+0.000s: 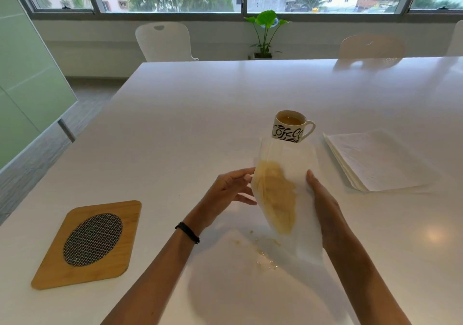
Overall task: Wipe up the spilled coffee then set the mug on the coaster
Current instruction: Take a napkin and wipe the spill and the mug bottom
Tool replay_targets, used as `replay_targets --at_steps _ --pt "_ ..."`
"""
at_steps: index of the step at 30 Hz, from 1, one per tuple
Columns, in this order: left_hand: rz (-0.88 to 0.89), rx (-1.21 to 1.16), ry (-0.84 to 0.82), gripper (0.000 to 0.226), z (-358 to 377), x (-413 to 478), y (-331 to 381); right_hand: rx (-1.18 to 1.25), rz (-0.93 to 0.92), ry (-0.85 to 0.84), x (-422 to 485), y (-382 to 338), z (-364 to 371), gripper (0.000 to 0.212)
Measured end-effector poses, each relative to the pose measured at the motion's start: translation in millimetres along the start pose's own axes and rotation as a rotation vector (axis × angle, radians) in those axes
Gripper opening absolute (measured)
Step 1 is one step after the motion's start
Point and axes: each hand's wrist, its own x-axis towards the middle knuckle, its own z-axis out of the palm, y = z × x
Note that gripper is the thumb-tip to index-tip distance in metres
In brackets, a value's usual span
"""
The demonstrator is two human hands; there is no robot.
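A white paper tissue [298,174] with a large yellow-brown coffee stain is lifted off the table. My left hand [229,189] pinches its left edge and my right hand [323,197] holds its right edge. Below it, small droplets of spilled coffee [266,262] lie on the white table [190,124]. A white mug [290,126] with black lettering stands upright behind the tissue, with coffee inside and its handle to the right. A wooden coaster [87,244] with a round woven insert lies at the near left.
A stack of white tissues [375,162] lies to the right of the mug. White chairs [164,41] and a potted plant [265,31] stand beyond the table's far edge, below the windows. A green glass partition [27,86] is at the left.
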Motion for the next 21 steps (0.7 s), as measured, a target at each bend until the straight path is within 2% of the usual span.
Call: replay_targets --at_steps 2,10,12,16,17,21 --pt "-0.002 0.002 0.023 0.028 0.3 -0.9 2.4 -0.004 0.023 0.014 5.1 -0.2 -0.1 0.039" --pt "-0.010 0.037 0.008 0.040 -3.9 -0.5 1.8 -0.012 0.102 0.035 19.7 -2.9 0.2 0.040" --pt "0.002 0.036 0.032 0.039 -3.6 0.7 1.0 -0.018 0.072 -0.056 21.1 -3.2 -1.3 0.043" --pt "0.031 0.043 0.100 0.035 -7.6 2.6 2.9 -0.063 -0.096 -0.335 21.7 -8.6 -9.5 0.084" --pt "0.036 0.039 0.120 0.035 -9.1 2.7 3.8 -0.071 -0.120 -0.385 23.2 -8.9 -13.4 0.087" --pt "0.045 0.069 0.168 0.032 -14.3 2.5 5.2 -0.133 -0.184 -0.499 23.8 -11.4 -19.9 0.071"
